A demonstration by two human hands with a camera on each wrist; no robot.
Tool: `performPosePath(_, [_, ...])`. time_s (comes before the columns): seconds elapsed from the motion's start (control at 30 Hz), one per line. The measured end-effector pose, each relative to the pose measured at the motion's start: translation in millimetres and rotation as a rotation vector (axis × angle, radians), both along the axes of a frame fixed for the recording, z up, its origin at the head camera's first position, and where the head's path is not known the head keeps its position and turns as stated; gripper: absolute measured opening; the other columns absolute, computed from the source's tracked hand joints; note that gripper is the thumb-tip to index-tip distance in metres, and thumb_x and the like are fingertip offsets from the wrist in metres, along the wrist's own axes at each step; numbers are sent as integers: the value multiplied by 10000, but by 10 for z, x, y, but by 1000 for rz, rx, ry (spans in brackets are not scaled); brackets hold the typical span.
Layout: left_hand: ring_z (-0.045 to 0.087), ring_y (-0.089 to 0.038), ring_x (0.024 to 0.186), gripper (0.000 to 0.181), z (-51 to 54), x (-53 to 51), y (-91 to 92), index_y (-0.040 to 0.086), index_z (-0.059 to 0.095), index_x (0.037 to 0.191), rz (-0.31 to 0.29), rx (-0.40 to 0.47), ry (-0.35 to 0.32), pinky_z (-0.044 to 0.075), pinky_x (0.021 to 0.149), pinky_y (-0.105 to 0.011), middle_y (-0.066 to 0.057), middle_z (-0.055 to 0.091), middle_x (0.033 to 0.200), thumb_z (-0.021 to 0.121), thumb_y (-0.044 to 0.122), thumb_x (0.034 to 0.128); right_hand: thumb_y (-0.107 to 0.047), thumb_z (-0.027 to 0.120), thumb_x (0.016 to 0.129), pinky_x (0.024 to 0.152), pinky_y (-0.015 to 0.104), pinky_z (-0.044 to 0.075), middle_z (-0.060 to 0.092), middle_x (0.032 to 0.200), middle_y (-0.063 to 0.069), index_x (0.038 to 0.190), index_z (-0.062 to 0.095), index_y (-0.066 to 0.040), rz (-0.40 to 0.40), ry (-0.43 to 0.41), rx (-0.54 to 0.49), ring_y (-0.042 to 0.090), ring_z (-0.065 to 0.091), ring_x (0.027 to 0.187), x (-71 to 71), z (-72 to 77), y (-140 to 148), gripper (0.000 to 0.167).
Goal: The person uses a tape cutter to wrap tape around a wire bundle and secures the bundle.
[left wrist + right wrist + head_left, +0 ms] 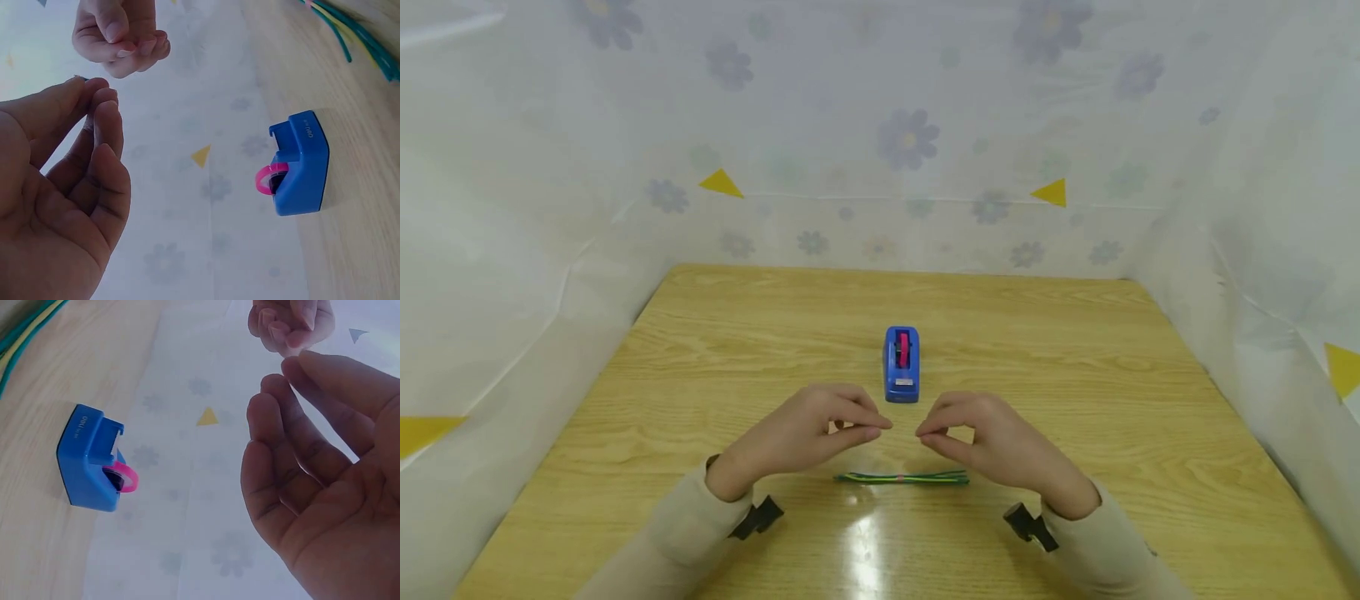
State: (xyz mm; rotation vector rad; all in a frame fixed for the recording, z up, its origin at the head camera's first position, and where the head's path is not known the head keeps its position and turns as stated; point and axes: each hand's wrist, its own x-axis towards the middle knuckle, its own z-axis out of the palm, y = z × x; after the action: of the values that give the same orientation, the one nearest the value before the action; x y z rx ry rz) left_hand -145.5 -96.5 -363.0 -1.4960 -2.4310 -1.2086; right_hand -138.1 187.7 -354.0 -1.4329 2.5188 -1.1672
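Observation:
Both hands hover over the table facing each other, a narrow gap between their fingertips. My left hand (816, 427) has its thumb and index tips close together, and nothing shows between them. The right hand (992, 437) mirrors that pose, fingers loosely bent, also with nothing visible in it. Just beyond the fingertips stands a blue tape dispenser (902, 364) with a pink-ringed roll (272, 179). Nearer to me than the fingers lies a thin bundle of green and yellow strands (936, 478), a pink band (900, 478) around its middle. Neither hand touches bundle or dispenser.
The wood-grain table (737, 333) is enclosed at the back and sides by a white flower-patterned sheet (850, 92). Yellow triangles (721, 182) mark the sheet. Each wrist wears a small black camera mount (757, 517) by the sleeve.

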Motion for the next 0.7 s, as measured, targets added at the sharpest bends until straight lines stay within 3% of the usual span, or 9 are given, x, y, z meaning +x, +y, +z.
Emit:
performPosePath(0.33, [588,-69,764,234,188,-7,63,65,735,1175,54,181,66,491,620,-222,-5,692,1085,638,55,963,24,655,929,656,244,499,687,997,-49,1130,744,-108,-93,143,-178,77,611,790,41,215,9,256])
performPosePath(0.5, [647,-162,1040,268,285,-29,81,58,699,1237,154,236,73,535,806,-322,-58,678,1194,606,66,986,33,587,967,761,281,525,701,1072,-20,1197,711,-78,-142,150,-222,127,649,932,-6,273,19,283])
performPosePath(0.7, [463,-213,1329,368,292,-72,76,84,568,1399,267,203,83,385,1065,-435,-39,537,1422,498,195,1055,-10,496,1024,917,374,504,655,1250,43,1305,646,-81,-238,83,-233,195,602,1151,-139,224,58,326])
